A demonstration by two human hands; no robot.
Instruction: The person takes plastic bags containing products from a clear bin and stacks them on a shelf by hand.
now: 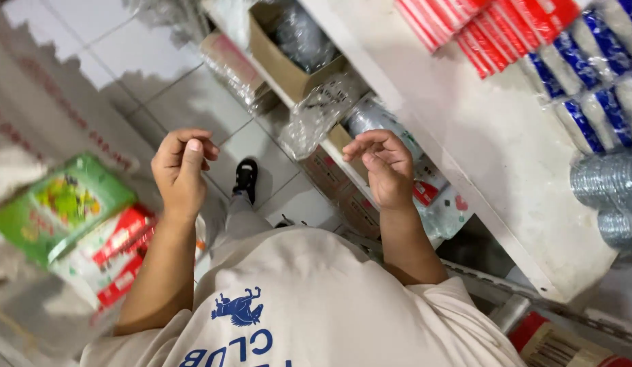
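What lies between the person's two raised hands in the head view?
In the head view, between the left hand and the right hand nothing is held; below the gap show a black shoe and the tiled floor.

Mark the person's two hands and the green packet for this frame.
left hand (182,173), head view, on the back of the loosely closed fist.
right hand (385,166), head view, on the back of the hand, fingers curled.
green packet (61,204), head view, on its printed front face.
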